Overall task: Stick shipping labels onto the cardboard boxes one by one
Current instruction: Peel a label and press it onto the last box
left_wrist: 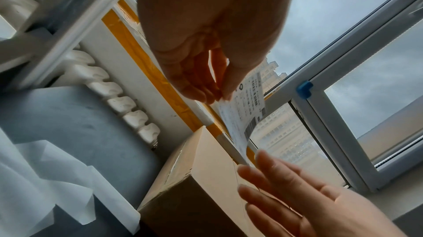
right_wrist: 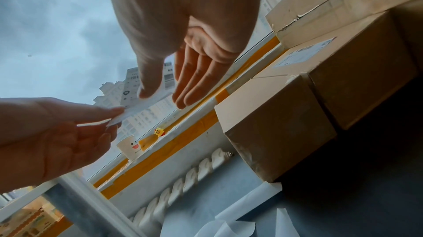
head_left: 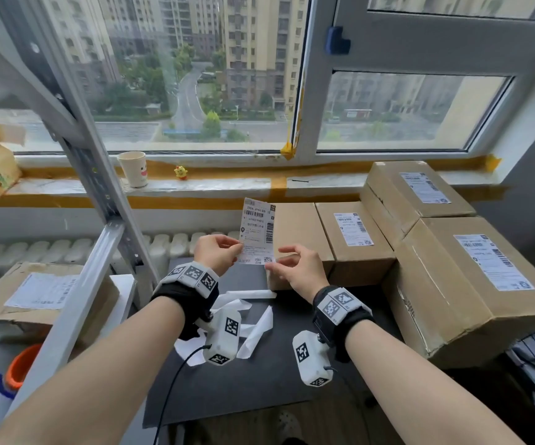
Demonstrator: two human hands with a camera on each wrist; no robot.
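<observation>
The left hand [head_left: 216,252] pinches the label [head_left: 258,234] at its left edge between thumb and fingertips, and the label stands upright in the air with the printed side to the person. I think it is kept high like this so the sticky back touches nothing before it is aimed. The right hand [head_left: 298,268] touches the lower right corner of the label with its thumb and forefinger tip, while the other fingers are spread and loose; probably it steadies the corner so the paper does not curl. Just behind the label is the bare box [head_left: 295,232], the only one in the row without a label, so it seems the next target. The three boxes to its right, for example the near box [head_left: 471,284], already carry labels on their top. The white backing strips [head_left: 253,319] lie on the dark table [head_left: 259,387] below the hands, dropped out of the way
</observation>
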